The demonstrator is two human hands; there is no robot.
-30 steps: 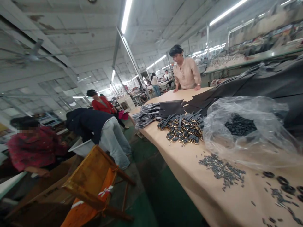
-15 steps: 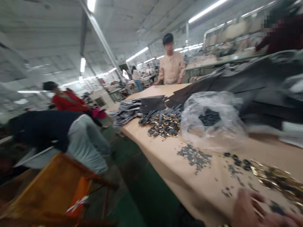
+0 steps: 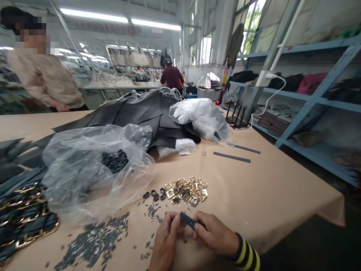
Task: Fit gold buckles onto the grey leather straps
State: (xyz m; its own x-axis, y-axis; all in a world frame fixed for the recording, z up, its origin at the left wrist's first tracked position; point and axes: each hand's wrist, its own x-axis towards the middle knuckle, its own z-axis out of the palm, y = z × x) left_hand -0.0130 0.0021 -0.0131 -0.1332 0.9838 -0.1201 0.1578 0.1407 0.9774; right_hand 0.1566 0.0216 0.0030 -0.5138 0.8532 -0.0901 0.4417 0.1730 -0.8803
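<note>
My left hand and my right hand meet low in the view, both pinching a short dark strap piece between fingers and thumbs. Just beyond them lies a heap of gold metal buckles on the tan table top. Several black rings sit left of that heap. Small dark metal pieces are scattered near my left hand. A clear plastic bag holding dark parts lies further left.
Buckled dark straps pile up at the left edge. Dark leather sheets and a white plastic bag lie behind. Two dark strips rest at right. A co-worker stands at far left; blue shelves line the right.
The view has swung right along the table. My hands, absent a second ago and blurred at the lower right half a second ago, are now together at the bottom, holding the strap piece.
</note>
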